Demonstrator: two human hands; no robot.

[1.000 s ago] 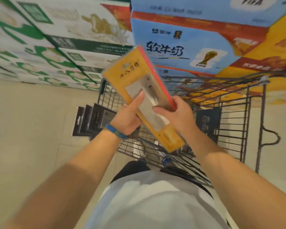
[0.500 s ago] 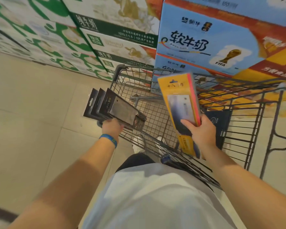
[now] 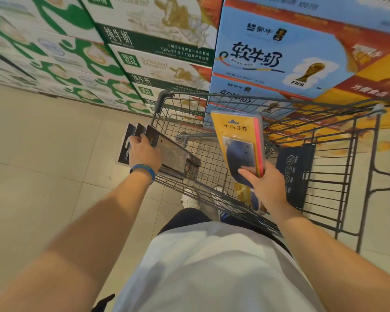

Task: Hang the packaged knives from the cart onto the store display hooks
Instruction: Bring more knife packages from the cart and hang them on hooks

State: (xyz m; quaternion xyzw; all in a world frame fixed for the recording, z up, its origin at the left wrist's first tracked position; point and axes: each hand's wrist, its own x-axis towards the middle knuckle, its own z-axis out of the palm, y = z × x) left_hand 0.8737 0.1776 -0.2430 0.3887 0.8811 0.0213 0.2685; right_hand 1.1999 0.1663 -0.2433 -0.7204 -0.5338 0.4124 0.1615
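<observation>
My right hand (image 3: 267,188) grips the lower end of a yellow packaged knife (image 3: 239,140), held upright over the wire shopping cart (image 3: 338,172). Three black knife packs (image 3: 178,154) lean side by side across the cart's left rim. My left hand (image 3: 143,152), with a blue wristband, rests on top of them, fingers curled over their upper edges. No display hooks are in view.
Stacked green-and-white milk cartons (image 3: 144,52) and blue FIFA milk cartons (image 3: 279,55) form a wall just beyond the cart. A dark flap (image 3: 295,174) hangs inside the cart at the right. Beige tiled floor (image 3: 43,165) lies open to the left.
My left hand let go of the yellow pack and moved left onto the black packs at the cart rim. The yellow pack now stands upright in my right hand alone.
</observation>
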